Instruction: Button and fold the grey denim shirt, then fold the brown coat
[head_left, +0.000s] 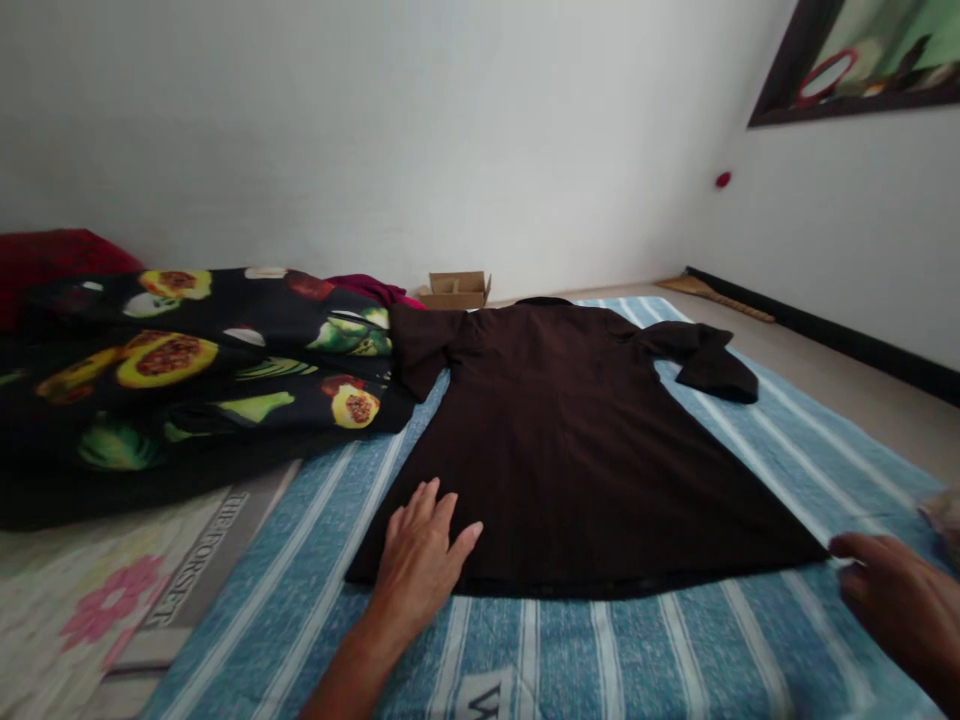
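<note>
A dark brown collared shirt (570, 440) lies spread out with its hem toward me and its sleeves out to the sides. My left hand (420, 545) rests flat on its lower left part, fingers stretched and apart. At the lower right corner of the hem, my right hand (892, 590) has finger and thumb closed on the fabric's tip. Beneath the shirt is a blue cloth with white stripes (300, 620). The shirt's left sleeve end touches a black fruit-print fabric (247, 390).
A floral mat (82, 600) shows at the lower left. Red cloth (60, 260) lies behind the fruit-print fabric. By the wall stands a small open cardboard box (454, 290). A broom (712, 292) lies along the right wall, and a patterned bundle (943, 520) sits at the right edge.
</note>
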